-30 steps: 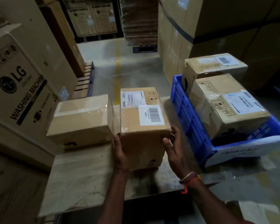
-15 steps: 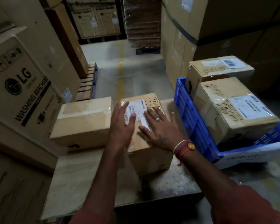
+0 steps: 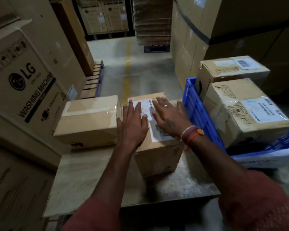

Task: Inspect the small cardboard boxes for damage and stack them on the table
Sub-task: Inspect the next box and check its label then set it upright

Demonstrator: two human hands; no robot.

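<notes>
Stands upright near the far edge of the table point(image 3: 93, 177), toward its right side: a taped box point(image 3: 157, 152) with a white label point(image 3: 158, 135) on top. Looks stiff and square-cornered, probably light to middling in weight; tape and label likely slick under the palm, bare card on the sides grippier. Best taken by the two opposite side walls, low down, palms flat, not by the top flaps. Left hand point(image 3: 133, 125) laid flat on the top's left part, fingers straight and spread, gripping nothing. Right hand point(image 3: 167, 117) likewise flat across the label, fingers extended, holding nothing. Just beside, to the left along the far edge, a second box point(image 3: 88, 120), lying lower and wider. Off the right edge, a blue crate point(image 3: 200, 114) holding two larger boxes point(image 3: 244, 112), one with torn tape
</notes>
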